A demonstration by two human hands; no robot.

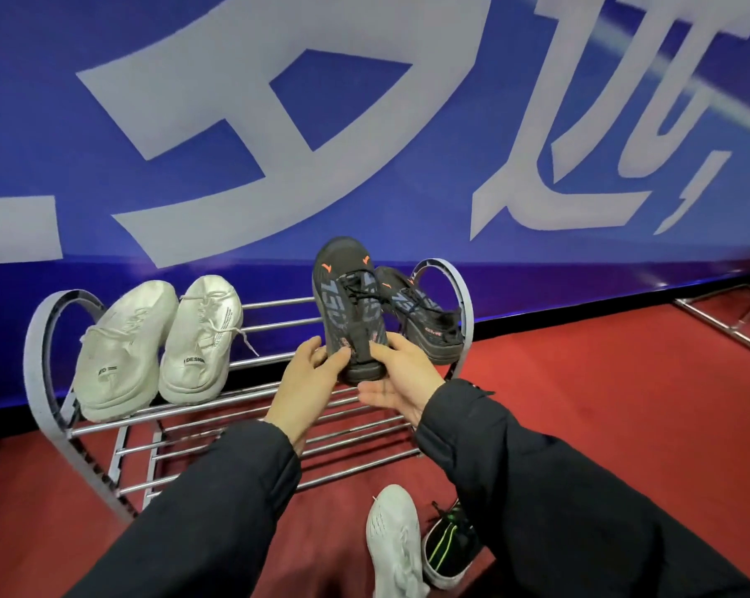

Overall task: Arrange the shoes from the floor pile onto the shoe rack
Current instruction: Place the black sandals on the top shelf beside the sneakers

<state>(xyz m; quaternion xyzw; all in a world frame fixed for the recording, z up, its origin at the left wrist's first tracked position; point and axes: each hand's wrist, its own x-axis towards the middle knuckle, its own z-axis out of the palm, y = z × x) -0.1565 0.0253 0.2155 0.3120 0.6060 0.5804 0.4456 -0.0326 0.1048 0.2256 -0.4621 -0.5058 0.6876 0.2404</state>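
- Black sleeves enter from the bottom edge of the frame, one for each arm.
- Lower centre, on the red floor (580, 381): a white shoe (392, 541) and, touching its right side, a black shoe with green stripes (450, 545).
- Centre: the left hand (310, 373) and right hand (401, 373) hold a black sneaker (349, 304) by its heel, toe pointing up; the fingers of both hands curl around the heel from either side.
- Just right of the held shoe: its matching black sneaker (425, 321) rests on the top tier of the shoe rack (269, 321), at the right end.
- Left end of the same tier: a pair of white sneakers (157, 343), side by side and touching.
- Upper frame: a blue banner (364, 123) with large white characters stands behind the rack.
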